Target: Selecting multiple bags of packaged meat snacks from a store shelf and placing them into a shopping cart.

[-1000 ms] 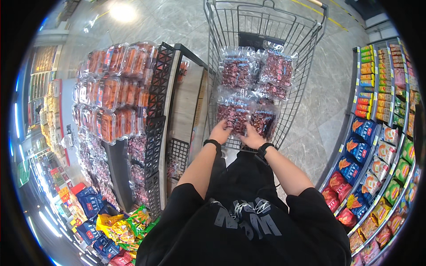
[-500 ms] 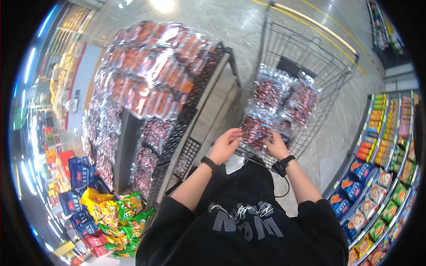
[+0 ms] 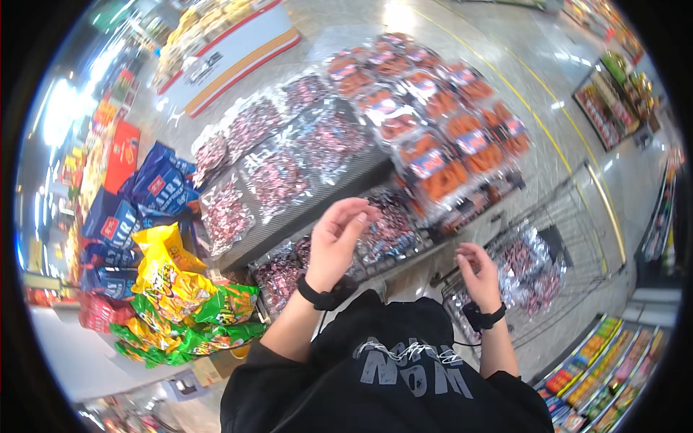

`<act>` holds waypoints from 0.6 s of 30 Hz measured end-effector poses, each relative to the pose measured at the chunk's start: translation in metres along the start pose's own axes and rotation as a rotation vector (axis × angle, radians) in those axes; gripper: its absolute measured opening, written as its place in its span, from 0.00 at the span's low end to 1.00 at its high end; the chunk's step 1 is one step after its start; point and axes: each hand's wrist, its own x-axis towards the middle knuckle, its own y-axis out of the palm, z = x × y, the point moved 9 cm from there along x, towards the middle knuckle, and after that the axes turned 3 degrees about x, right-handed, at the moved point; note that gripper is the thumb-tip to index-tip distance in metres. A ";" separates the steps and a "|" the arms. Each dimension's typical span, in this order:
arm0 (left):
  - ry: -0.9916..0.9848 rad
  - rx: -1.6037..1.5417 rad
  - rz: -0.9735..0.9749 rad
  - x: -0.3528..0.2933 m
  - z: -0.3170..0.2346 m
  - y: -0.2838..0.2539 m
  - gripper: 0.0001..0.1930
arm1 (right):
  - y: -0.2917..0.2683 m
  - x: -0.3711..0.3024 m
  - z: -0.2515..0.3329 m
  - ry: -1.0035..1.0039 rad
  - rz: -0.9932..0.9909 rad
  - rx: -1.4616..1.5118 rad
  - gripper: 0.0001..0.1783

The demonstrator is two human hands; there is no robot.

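Note:
My left hand (image 3: 336, 234) is raised over the front edge of a display, its fingers loosely curved and thumb apart, with nothing visible in it. Just beyond it lie clear bags of small reddish-brown wrapped pieces (image 3: 390, 227) in the display's lower row. My right hand (image 3: 479, 276) hovers beside the near left end of a wire shopping cart (image 3: 599, 252), fingers spread and holding nothing I can see. Inside the cart are several similar clear bags (image 3: 530, 270). More such bags (image 3: 328, 141) lie on the display's raised dark step.
Packs of orange-brown snacks (image 3: 433, 130) are stacked at the display's right. Yellow, green and blue snack bags (image 3: 177, 281) crowd its left end. Shelves of packaged snacks (image 3: 606, 368) stand at the lower right. A white-and-red counter (image 3: 231, 61) is farther back.
My view and body have turned left from the cart toward the display. Both hands have come up away from the bags in the cart, and my left hand is now over the display's edge.

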 end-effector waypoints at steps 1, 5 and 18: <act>0.025 -0.014 -0.072 0.006 -0.007 -0.029 0.12 | 0.029 0.013 0.025 -0.048 0.062 -0.031 0.16; 0.128 0.194 -0.308 0.043 -0.036 -0.138 0.13 | 0.133 0.058 0.123 -0.266 0.303 -0.230 0.15; -0.171 0.848 -0.351 0.189 0.002 -0.333 0.29 | 0.398 0.302 0.191 -0.396 0.577 -0.334 0.20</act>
